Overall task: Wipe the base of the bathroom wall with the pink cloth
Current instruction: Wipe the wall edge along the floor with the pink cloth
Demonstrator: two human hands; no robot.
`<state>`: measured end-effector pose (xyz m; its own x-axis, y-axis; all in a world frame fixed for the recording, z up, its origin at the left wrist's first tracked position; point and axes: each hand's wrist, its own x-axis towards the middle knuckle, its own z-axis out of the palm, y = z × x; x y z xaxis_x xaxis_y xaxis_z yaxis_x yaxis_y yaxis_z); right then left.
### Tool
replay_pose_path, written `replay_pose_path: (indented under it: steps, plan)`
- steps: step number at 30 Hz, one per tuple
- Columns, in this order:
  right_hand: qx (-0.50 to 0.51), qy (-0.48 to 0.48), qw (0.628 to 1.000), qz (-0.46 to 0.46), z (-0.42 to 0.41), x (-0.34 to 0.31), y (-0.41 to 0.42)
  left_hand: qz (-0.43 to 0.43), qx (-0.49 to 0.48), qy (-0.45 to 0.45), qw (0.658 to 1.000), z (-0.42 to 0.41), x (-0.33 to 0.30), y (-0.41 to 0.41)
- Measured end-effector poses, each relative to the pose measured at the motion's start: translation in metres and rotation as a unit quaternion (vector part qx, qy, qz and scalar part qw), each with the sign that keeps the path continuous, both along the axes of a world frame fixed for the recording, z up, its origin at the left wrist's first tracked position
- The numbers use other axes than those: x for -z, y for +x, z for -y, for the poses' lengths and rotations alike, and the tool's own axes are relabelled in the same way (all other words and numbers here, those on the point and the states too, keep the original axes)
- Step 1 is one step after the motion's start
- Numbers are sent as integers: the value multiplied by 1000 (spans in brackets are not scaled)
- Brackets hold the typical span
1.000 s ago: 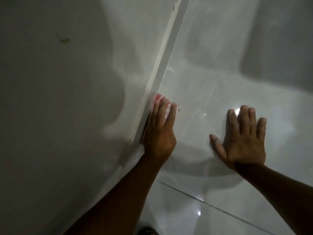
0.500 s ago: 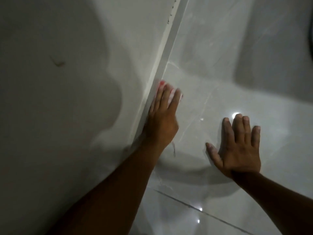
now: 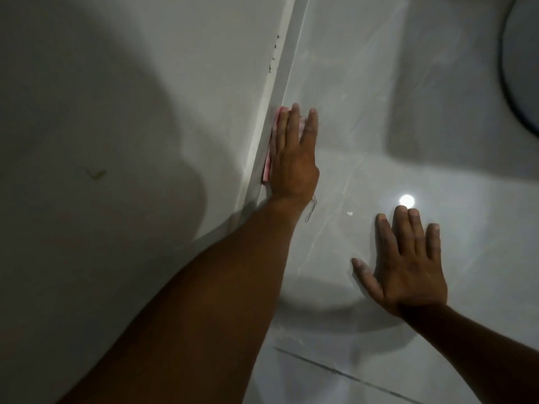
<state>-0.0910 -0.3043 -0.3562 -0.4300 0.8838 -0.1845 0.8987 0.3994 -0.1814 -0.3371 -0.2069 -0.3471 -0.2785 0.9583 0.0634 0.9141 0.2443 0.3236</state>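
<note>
My left hand (image 3: 293,158) lies flat with fingers together, pressing the pink cloth (image 3: 267,167) against the white strip at the base of the wall (image 3: 287,62). Only a thin pink edge of the cloth shows, along the hand's left side and at the fingertips; the hand covers the remainder. My right hand (image 3: 408,266) rests palm down on the glossy floor tile (image 3: 364,97), fingers spread, holding nothing, well to the right of the wall.
The grey wall (image 3: 131,97) fills the left half, with small dark specks near the strip higher up. A dark round object (image 3: 522,68) sits at the top right corner. A grout line (image 3: 344,374) crosses the floor near me. A bright light reflection (image 3: 407,200) glints beside my right hand.
My left hand has slid the cloth forward along the wall base, away from me, with the arm stretching out. My right hand stays planted on the floor.
</note>
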Motion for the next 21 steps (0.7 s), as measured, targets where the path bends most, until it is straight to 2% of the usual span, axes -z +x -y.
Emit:
replay_pose_path:
  steps: [4, 10, 15, 21]
  plan:
    - [2, -11, 1000, 6, 0, -1, 1, -35, 63, -37, 997, 5, -4, 6]
    - [0, -8, 1000, 12, -1, 0, 1, -103, 135, -61, 984, -41, -11, -9]
    - [0, -4, 1000, 14, 0, 0, 2, -44, 118, -89, 988, -36, -15, -23]
    - [0, -14, 1000, 11, -2, -1, 1, 16, 50, -33, 998, 81, -4, -8]
